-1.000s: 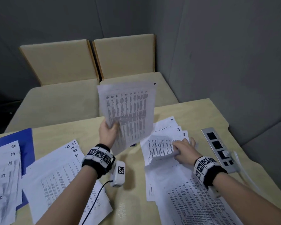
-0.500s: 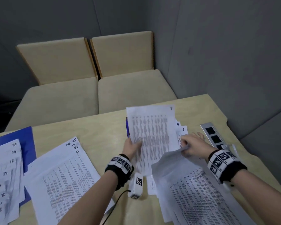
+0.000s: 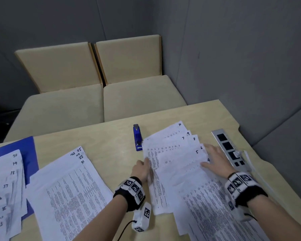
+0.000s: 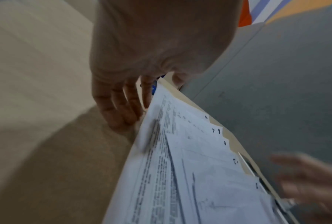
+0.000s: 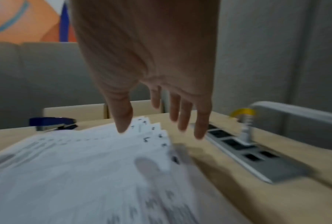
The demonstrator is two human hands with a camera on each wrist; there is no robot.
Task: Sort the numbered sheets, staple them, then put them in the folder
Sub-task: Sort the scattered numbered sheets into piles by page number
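Note:
A fan of numbered sheets (image 3: 177, 164), with 4 to 10 showing at the corners, lies on the table's right half. Sheet 7 (image 3: 165, 143) lies in it between 9 and 8. My left hand (image 3: 142, 168) rests with straight fingers (image 4: 122, 109) against the fan's left edge. My right hand (image 3: 213, 159) lies spread and flat over the fan's right corners, its fingers (image 5: 182, 115) straight. A blue stapler (image 3: 137, 137) lies just left of the fan's top. The blue folder (image 3: 27, 153) sits at the far left under sheets 13 to 20 (image 3: 5, 188).
A pile marked 21 to 25 (image 3: 68, 188) lies in the middle left. A grey socket strip (image 3: 229, 148) with a plug and cable runs along the table's right edge (image 3: 285, 180). Two beige chairs (image 3: 125, 84) stand beyond the table; grey walls enclose the corner.
My left hand brought sheet 7 down from the air and laid it into the fan, then let go. My right hand lowered the lifted sheets flat. The stapler is uncovered.

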